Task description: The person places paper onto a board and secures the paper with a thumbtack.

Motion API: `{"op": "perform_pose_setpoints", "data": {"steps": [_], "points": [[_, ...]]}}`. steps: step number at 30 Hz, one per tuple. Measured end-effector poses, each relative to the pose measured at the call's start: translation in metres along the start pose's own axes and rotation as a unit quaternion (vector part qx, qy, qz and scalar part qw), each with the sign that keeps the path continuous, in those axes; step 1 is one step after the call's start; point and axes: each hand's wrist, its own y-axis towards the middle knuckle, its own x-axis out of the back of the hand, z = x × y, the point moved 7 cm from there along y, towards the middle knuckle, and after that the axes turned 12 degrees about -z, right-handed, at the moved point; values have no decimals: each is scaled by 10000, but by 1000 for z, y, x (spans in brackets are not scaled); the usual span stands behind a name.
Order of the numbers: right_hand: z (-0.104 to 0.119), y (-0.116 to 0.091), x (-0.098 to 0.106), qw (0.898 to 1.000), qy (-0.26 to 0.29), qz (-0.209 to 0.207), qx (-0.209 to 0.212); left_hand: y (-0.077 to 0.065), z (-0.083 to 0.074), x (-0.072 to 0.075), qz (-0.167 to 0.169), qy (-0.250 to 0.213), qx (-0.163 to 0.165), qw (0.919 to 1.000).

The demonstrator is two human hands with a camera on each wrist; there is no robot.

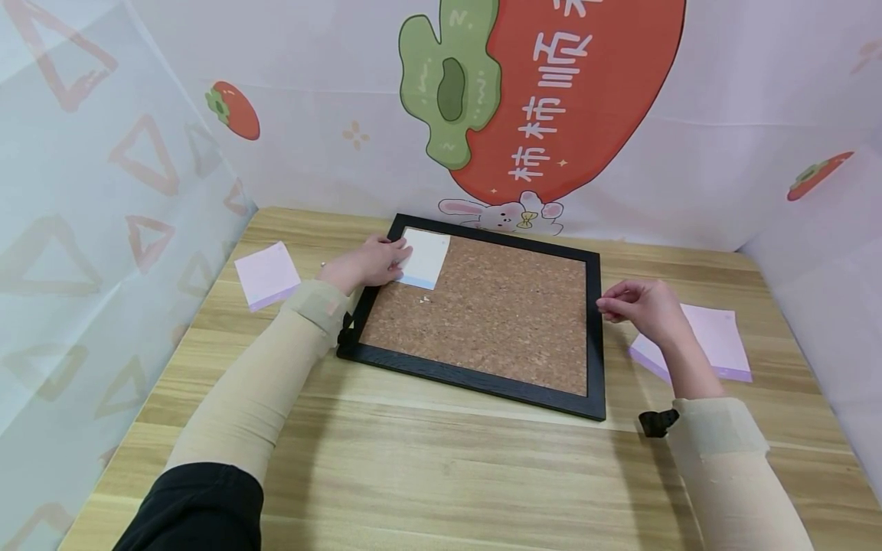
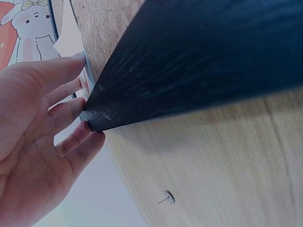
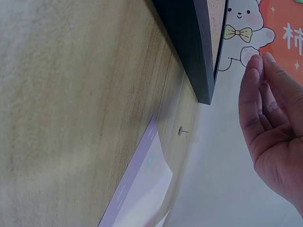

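A black-framed cork board lies on the wooden table. On its top left corner sits a white note sheet with a blue strip along the bottom. My left hand reaches over the frame's left side, its fingertips resting on the sheet's left edge. In the left wrist view, the lower fingers of the left hand touch the frame corner. Just beyond the frame's right side is my right hand, thumb and fingertips close together; no object shows between them in the right wrist view.
A lilac note sheet lies left of the board, and more lilac sheets lie under my right forearm's side. Small pale bits rest on the cork. A thumbtack and another thumbtack are on the table. A printed backdrop stands behind.
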Motion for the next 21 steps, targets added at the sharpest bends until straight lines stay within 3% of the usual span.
{"op": "perform_pose_setpoints", "data": {"steps": [11, 21], "points": [[5, 2, -8, 9997, 63, 253, 17, -2, 0, 0, 89, -72, 95, 9999], [20, 7, -15, 9987, 178, 275, 390, -2, 1, -1, 67, -174, 166, 9997]]}}
